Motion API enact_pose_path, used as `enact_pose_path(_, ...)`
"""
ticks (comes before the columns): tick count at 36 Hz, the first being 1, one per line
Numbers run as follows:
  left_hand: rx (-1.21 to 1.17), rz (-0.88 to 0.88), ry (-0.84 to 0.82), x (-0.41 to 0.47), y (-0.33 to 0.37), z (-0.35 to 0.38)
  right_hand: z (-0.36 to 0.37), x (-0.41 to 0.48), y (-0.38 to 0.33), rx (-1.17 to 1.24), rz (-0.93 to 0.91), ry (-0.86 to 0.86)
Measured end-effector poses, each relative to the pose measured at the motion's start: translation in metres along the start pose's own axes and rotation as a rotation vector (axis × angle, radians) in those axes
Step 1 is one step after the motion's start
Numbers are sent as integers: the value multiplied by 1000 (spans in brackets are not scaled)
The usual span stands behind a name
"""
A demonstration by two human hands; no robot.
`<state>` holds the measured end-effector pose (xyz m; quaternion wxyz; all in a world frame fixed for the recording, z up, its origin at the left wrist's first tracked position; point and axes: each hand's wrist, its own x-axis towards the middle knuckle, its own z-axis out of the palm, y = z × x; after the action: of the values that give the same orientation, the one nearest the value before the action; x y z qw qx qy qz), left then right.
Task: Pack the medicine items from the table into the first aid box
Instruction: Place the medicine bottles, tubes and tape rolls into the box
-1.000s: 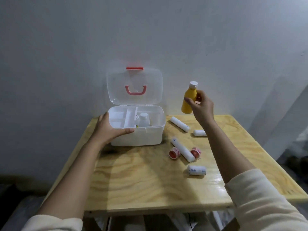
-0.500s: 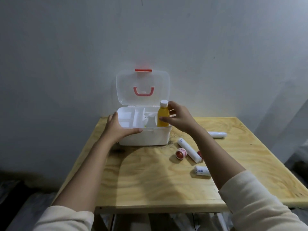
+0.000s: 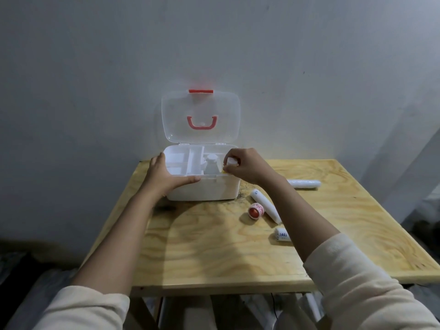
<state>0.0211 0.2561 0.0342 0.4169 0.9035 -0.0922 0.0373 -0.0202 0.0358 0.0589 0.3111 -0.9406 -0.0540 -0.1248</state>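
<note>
So I've got my right hand (image 3: 247,166) over the right end of the first aid box (image 3: 202,189), fingers pinched around the white cap (image 3: 232,161) of the yellow bottle (image 3: 224,171). The bottle sits right under my fingertips, standing down inside the box's right section, so all I can really see of it is the cap and a thin sliver of yellow just below my thumb. My left hand (image 3: 164,177) is spread wide and flat against the box's near left corner, thumb lying along the front rim and fingers wrapped up the left side, not gripping anything else. The clear lid (image 3: 200,115) stands up against the wall (image 3: 95,67) behind, red handle (image 3: 202,122) and red latch (image 3: 201,91) showing. Inside the box there's a white bottle (image 3: 210,164) just left of the yellow one, and a divided tray (image 3: 183,163) takes up the left part. Out on the wooden table (image 3: 214,246), to the right of the box, the rest is lying loose: a long white roll (image 3: 264,206) angled toward me, a small red tape roll (image 3: 256,210) just left of it, a short white roll with blue print (image 3: 282,234) nearer to me and partly under my forearm, and another long white roll (image 3: 304,184) farther right, past my wrist.
</note>
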Motion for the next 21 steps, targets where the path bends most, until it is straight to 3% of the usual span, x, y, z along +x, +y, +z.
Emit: enact_pose_path(21,-11,2,-2,1,0,0,7,16,-12,30,-42,12)
